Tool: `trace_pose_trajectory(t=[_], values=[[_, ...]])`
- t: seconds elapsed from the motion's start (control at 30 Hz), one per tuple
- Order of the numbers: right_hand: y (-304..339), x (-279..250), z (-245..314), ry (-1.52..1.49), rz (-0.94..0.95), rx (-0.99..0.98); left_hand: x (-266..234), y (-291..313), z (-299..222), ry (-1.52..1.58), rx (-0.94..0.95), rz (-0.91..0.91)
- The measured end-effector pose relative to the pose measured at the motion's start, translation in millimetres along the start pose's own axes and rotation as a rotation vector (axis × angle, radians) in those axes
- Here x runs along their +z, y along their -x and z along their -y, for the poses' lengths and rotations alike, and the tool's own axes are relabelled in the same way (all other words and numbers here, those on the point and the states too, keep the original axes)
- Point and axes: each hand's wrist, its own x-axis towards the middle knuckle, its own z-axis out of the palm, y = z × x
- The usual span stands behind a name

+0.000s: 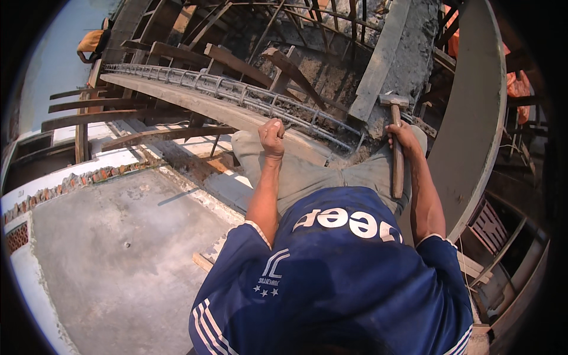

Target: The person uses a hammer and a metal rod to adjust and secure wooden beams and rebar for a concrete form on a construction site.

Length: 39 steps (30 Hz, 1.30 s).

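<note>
The right hand (406, 139) is closed around the wooden handle of a hammer (397, 168), located right of centre, its head at the far end near rough concrete (408, 56). The left hand (272, 139) is curled into a fist, contents undetermined; beyond it, steel bars (236, 90) run alongside a long plank (195, 104).

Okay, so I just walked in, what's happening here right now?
A person in a dark blue shirt grips a wooden-handled hammer in the right hand, head end pointing away from the body. The left hand is curled into a fist; whether it holds anything is hidden. Beyond it, a steel rebar cage runs alongside a wooden board.
</note>
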Motion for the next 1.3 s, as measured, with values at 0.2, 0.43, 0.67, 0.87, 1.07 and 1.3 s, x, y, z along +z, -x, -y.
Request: trace_pose_trajectory(t=[0.2,0.43,0.67,0.87,1.07,1.3], values=[[7,-1,1,0.025,-0.019,-0.006,1,-16,-18,0.499,-0.148,-0.168],[2,0,1,0.003,-0.003,-0.002,-17,18,-36,0.127,-0.163,-0.035],[3,-1,0,-0.006,-0.006,-0.005,-14,8,-89,-0.276,-0.935,0.137],[6,3,4,-0.012,-0.008,0.002,-15,35,-42,-0.076,-0.698,0.305],[3,-1,2,-0.037,0.003,-0.002,-27,13,-53,-0.082,-0.718,0.416],[4,1,4,-0.016,0.0,0.008,-40,5,-149,-0.235,-0.642,0.21]])
